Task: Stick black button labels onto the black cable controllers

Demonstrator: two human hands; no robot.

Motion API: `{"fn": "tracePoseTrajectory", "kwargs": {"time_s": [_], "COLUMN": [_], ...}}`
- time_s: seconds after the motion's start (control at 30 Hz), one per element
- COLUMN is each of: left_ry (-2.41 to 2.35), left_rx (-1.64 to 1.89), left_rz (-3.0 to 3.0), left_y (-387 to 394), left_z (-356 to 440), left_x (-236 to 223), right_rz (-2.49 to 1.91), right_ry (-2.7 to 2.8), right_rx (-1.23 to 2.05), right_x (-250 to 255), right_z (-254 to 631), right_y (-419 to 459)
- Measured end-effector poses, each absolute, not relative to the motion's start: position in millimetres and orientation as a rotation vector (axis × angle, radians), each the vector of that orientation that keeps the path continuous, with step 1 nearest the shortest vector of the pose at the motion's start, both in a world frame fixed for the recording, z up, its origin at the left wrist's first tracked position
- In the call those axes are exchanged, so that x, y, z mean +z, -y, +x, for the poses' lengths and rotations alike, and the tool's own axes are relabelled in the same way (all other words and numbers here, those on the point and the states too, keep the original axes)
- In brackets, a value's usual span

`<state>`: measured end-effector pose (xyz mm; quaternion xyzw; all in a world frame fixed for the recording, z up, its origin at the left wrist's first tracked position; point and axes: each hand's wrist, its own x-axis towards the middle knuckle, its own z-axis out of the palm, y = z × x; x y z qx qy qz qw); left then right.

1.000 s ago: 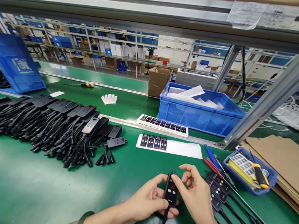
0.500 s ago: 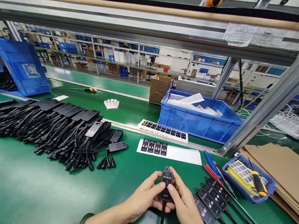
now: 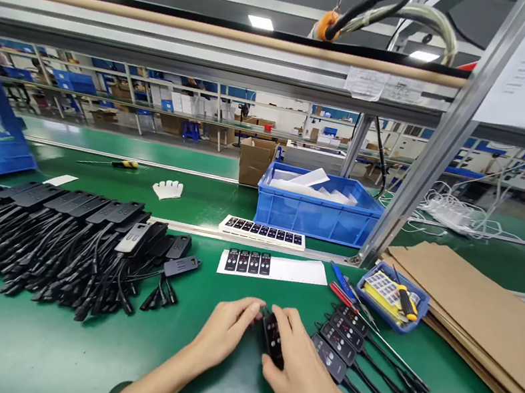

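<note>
My right hand (image 3: 297,362) is wrapped round a black control box (image 3: 274,339) with printed buttons, which is tilted, with its cable hanging down toward the bottom edge. At the box's upper end my left hand (image 3: 227,329) pinches with thumb and forefinger, where the small hanging loop sits; the loop itself is mostly hidden by the fingertips. Close to my right hand several finished-looking control boxes (image 3: 337,342) lie in a row with their cables. Beyond both hands a white strip (image 3: 300,270) carries several black button labels (image 3: 249,262).
A big pile of black cabled boxes (image 3: 66,243) covers the left. Behind stand a blue crate (image 3: 317,216), a label sheet (image 3: 262,232) and a white glove (image 3: 167,190). To the right are tweezers (image 3: 343,282), a small blue tray (image 3: 417,312) and cardboard sheets (image 3: 475,315).
The control box has turned from upright to tilted. My left hand has moved off its side to the upper end, while my right hand now covers its front. The view has swung right.
</note>
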<state>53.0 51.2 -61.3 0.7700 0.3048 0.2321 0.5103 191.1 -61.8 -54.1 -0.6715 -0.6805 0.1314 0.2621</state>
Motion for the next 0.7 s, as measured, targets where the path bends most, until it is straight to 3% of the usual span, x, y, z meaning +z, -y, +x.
{"fn": "tracePoseTrajectory", "kwargs": {"time_s": [0.1,0.27,0.43,0.7], "left_ry": [-0.955,-1.122,-1.175,-1.168], "left_rx": [0.628,0.455,0.429,0.368], "left_rz": [2.449,2.597,2.623,2.700], "left_y": [-76.4,-98.4,-95.8,-94.1], "left_z": [44.3,42.0,48.0,46.2], "left_x": [-66.1,-80.9,-84.6,-81.6], "right_rz": [-2.025,-2.177,-1.995,-1.961], "right_ry": [2.053,2.160,1.989,1.709], "right_rx": [0.174,-0.246,0.084,0.155], "right_x": [-56.7,-55.4,-33.3,-60.7], "right_z": [193.1,217.5,246.1,253.0], "right_y": [79.6,80.2,0.0,-115.2]}}
